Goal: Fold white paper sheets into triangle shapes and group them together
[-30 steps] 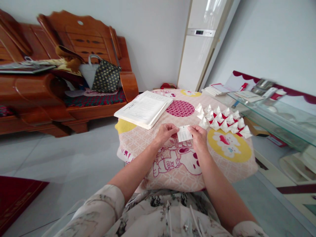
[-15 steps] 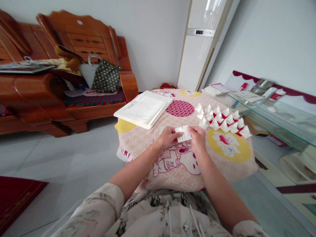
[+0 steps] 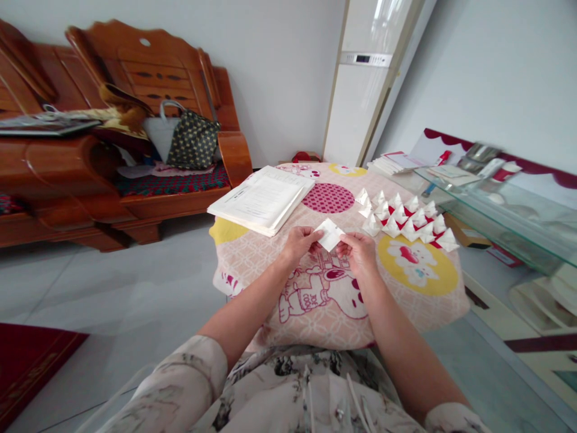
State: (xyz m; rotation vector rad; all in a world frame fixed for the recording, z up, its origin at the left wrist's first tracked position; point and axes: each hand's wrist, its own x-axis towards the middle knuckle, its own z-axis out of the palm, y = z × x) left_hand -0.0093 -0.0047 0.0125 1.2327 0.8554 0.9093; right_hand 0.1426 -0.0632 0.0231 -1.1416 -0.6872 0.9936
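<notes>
Paper square (image 3: 330,235): small, white, sitting between both hands over the middle of the table; turning a corner away from the person, so it is reading as a diamond. Can't tell if its underside is touching the cloth.
Left hand (image 3: 297,245): pinching the square's left corner between thumb and fingers; narrow grip, paper in it.
Right hand (image 3: 359,251): pinching the right-hand corner, thumb on top, other fingers curling below; also a narrow grip on the same paper.
Sleeves (image 3: 184,370): pale with a dark print, ending around the elbows; both forearms are reaching forward, bare.
Tablecloth (image 3: 415,316): pink, covering the table, showing a cartoon print under the hands, a dotted magenta oval (image 3: 328,198) beyond them and a yellow oval (image 3: 419,264) to the right.
Folded pieces (image 3: 409,231): white, pointed, standing in close rows right of the right hand, well apart from the square; red is showing between them.
Paper stack (image 3: 261,199): printed sheets, lying flat at the table's left side, beyond the left hand.
Booklets (image 3: 392,162): lying in a pile past the folded pieces.
Glass shelf (image 3: 509,219): running along the right, carrying metal containers (image 3: 480,157) and a red-and-white cup (image 3: 507,172); that corner is blurring.
Wooden bench (image 3: 153,60): standing at far left, holding a dark patterned bag (image 3: 195,141).
White cabinet (image 3: 360,108): standing upright behind the table, with a small dark display.
</notes>
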